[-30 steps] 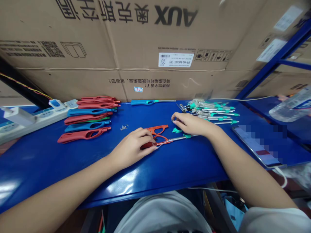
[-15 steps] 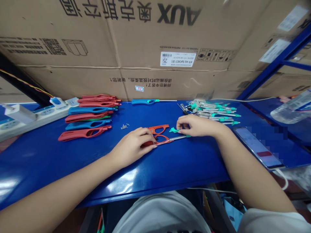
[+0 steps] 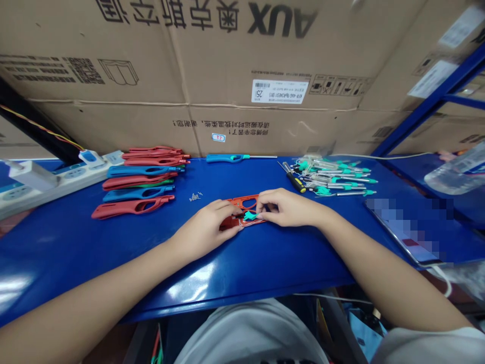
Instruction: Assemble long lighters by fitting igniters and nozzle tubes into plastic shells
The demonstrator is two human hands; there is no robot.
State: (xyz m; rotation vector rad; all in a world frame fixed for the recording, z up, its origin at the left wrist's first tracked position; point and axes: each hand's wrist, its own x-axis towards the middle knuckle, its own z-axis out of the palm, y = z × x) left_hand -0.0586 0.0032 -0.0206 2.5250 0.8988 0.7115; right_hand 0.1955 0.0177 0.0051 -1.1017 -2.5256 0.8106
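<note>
On the blue table, my left hand (image 3: 214,222) is closed on the rear end of an orange lighter shell half (image 3: 232,222) lying with its inside up. A second orange shell half (image 3: 248,203) lies just behind it. My right hand (image 3: 282,207) pinches a small green plastic piece (image 3: 250,216) over the front part of the held shell, close to my left fingertips. A thin pale wire runs along the shell's near edge. Whether the green piece touches the shell I cannot tell.
Red and blue lighter shells (image 3: 132,207) lie stacked at left, beside a power strip (image 3: 76,174). Small screws (image 3: 195,196) lie behind my left hand. At right are a screwdriver (image 3: 295,182), metal-tubed green parts (image 3: 337,177) and a phone (image 3: 405,232). A blue lighter (image 3: 225,158) lies at the back.
My right hand has moved left with the green piece, from right of the shells to over the held one. The screwdriver's handle is now uncovered. My left hand has stayed in place.
</note>
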